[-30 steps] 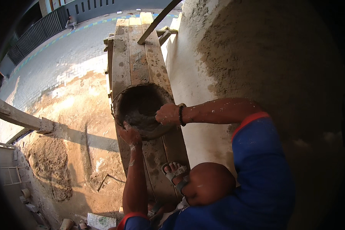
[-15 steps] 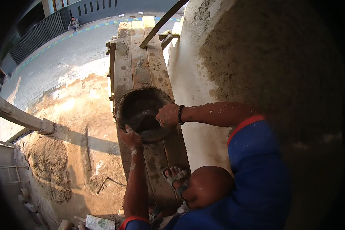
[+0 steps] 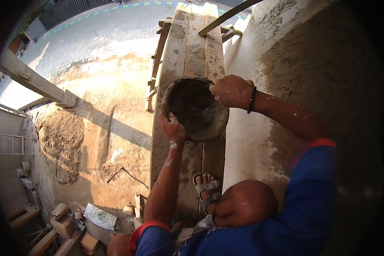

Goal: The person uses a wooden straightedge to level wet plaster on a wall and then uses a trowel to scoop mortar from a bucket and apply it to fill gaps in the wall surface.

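A dark, mortar-smeared bucket [image 3: 192, 109] stands on a scaffold of long, stained wooden planks [image 3: 175, 51], with dark grey, wet-looking stuff inside. My left hand [image 3: 171, 128], smeared with pale mortar, grips the bucket's lower-left rim. My right hand [image 3: 229, 91], a dark bead bracelet at its wrist, is closed at the upper-right rim, over the bucket's edge; what its fingers hold is hidden. My sandalled foot [image 3: 207, 187] rests on the planks below the bucket, beside my bent knee.
A rough plastered wall [image 3: 294, 59] runs along my right. A wooden beam [image 3: 38, 81] juts in at left; a slanted pole [image 3: 226, 17] crosses the far planks. Below lie a sand heap [image 3: 59, 145], a bent rod [image 3: 121, 168], a white sack [image 3: 100, 215] and timber offcuts [image 3: 47, 241].
My right hand has risen from the bucket's middle-right to its upper-right rim. My left hand keeps its place at the lower-left. The view has shifted, showing more clutter below.
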`<state>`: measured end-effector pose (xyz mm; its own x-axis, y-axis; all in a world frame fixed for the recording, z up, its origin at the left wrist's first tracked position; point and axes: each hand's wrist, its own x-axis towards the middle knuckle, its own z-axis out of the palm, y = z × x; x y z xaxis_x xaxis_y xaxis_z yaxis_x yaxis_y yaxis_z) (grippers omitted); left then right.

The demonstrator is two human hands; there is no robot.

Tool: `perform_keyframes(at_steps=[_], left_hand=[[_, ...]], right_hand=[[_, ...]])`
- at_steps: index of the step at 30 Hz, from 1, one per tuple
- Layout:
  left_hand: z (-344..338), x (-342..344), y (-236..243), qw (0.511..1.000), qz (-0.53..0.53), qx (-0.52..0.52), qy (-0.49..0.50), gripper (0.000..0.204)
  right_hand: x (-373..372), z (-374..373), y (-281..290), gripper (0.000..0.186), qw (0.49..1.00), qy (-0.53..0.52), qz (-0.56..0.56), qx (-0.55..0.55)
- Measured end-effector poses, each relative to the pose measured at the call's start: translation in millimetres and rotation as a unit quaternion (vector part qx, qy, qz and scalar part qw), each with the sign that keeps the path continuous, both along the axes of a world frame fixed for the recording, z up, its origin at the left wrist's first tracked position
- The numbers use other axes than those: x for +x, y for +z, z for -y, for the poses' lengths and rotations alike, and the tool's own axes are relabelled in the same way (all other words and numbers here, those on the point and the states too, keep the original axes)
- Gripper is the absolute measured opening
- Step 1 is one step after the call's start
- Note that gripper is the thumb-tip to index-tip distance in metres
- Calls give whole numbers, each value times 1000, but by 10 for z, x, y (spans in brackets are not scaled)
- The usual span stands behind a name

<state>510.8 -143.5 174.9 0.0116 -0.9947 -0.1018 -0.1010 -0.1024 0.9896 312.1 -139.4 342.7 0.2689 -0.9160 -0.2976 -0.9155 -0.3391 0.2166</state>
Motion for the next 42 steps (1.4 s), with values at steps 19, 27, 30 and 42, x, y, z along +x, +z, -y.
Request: perform_keyframes(at_steps=[19, 27, 30, 42], left_hand=[[99, 253, -307, 993, 84, 15, 78, 38], [-1, -33, -157, 998, 4, -35, 58, 39], [-5, -70, -143, 999, -19, 6, 40, 40], [11, -29, -160, 999, -4, -3, 44, 38]], right_hand=[[576, 801, -671, 17, 854, -110, -117, 495], [100, 21, -473, 30, 796, -323, 260, 441], [-23, -190, -755, 30, 783, -351, 358, 367], [-234, -294, -334, 19, 955, -148, 237, 103]])
